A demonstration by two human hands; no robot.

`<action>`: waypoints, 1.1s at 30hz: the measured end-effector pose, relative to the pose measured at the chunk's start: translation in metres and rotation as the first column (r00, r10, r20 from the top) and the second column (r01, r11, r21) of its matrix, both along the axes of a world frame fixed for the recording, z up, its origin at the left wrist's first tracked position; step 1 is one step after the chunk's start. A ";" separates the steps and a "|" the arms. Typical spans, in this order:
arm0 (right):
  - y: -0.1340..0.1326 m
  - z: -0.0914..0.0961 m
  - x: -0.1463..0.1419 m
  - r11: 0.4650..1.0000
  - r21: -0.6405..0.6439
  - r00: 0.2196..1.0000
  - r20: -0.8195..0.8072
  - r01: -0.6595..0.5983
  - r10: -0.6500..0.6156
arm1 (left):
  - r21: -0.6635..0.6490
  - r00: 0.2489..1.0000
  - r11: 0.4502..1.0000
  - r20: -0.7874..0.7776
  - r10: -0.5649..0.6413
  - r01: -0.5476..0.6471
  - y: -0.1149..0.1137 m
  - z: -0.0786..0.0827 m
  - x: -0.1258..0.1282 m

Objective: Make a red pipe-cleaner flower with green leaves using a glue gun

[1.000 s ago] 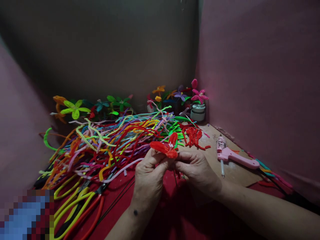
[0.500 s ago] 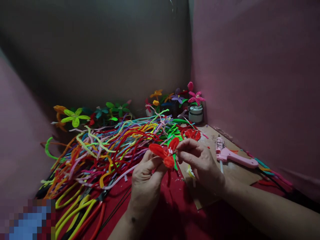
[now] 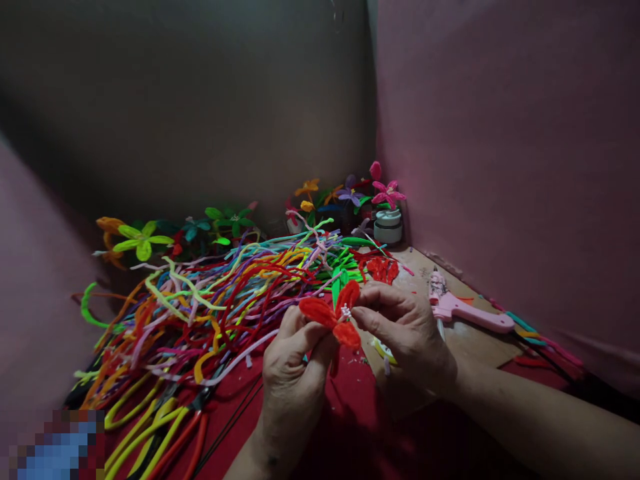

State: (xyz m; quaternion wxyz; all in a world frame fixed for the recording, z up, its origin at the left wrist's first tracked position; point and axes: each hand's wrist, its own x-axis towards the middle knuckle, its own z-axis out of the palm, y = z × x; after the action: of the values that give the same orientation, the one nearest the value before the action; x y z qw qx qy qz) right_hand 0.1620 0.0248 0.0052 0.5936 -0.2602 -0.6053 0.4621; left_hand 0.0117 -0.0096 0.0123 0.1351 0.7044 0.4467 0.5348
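Note:
A red pipe-cleaner flower (image 3: 320,311) with three visible petals and a small bunch of white stamens (image 3: 346,311) is held up over the table, its face tilted toward the right. My left hand (image 3: 295,373) grips it from below and behind, thumb and fingers closed at its base; the exact hold is partly hidden. From the other side my right hand (image 3: 407,327) pinches at the flower's centre, thumb tip against the stamens. Red petal pieces (image 3: 381,269) lie behind the right hand, beside green pipe cleaners (image 3: 341,280).
A large heap of coloured pipe cleaners (image 3: 240,283) spreads to the left. Pliers with yellow and red handles (image 3: 150,433) lie at front left. A pink glue gun (image 3: 473,313) rests on a brown board (image 3: 485,350). Finished flowers (image 3: 144,241) and a lidded jar (image 3: 388,227) stand along the back.
The flower has turned so its white stamens show more openly and the lower petal points further right. My right fingertips have closed in on the centre. The view has shifted slightly.

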 end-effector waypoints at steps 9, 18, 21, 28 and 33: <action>-0.002 0.003 -0.003 1.000 -0.021 1.000 0.011 -0.004 0.004 | 0.014 1.000 1.000 -0.014 0.007 -0.007 0.000 -0.001 0.001; 0.001 0.000 -0.004 0.924 0.318 0.950 0.154 0.215 -0.274 | 0.002 1.000 1.000 -0.019 0.003 -0.003 -0.001 0.000 0.001; 0.000 0.002 -0.004 0.875 0.417 0.917 0.194 0.245 -0.349 | -0.010 1.000 1.000 -0.014 0.014 -0.014 -0.002 0.002 0.002; 0.001 0.003 0.001 0.851 0.431 0.895 0.181 0.300 -0.408 | 0.015 1.000 1.000 -0.020 0.023 -0.023 -0.003 0.003 0.002; 0.006 0.002 0.005 0.901 0.286 0.918 0.128 0.327 -0.375 | 0.059 0.998 0.997 -0.020 0.057 -0.056 -0.002 0.001 0.000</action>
State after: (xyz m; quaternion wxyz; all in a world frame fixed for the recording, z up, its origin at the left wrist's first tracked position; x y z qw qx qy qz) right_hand 0.1673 0.0305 0.0072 0.6392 -0.3262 -0.6542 0.2388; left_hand 0.0114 -0.0116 0.0130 0.0944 0.7010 0.4520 0.5435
